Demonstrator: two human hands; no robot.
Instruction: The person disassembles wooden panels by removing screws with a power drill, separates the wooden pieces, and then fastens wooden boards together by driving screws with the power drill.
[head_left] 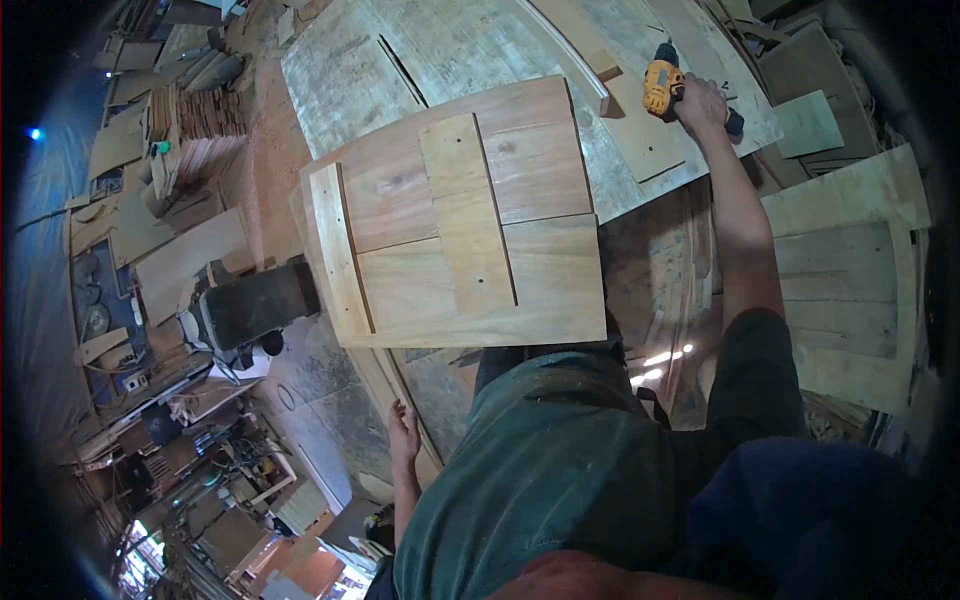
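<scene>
My right hand (703,104) is wrapped around the handle of a yellow and black cordless drill (661,86), over the far right part of the worktable. A wooden panel (550,270) made of joined boards lies in front of my body, overhanging the table's near edge. A narrow batten (342,250) sits along its left side, and a wider plywood strip (465,215) crosses its middle; both show small dark holes or screw heads. My left hand (404,434) hangs low at my left side with bent fingers, beside a long wooden board (388,375). Whatever lies between its fingers is too small to make out.
The worn worktable (470,50) carries a long wooden strip (565,50) and a small wood block (604,67). A dark padded seat (262,303) stands to the left, near stacked wood pieces (195,135). A framed wooden panel (840,285) leans at the right.
</scene>
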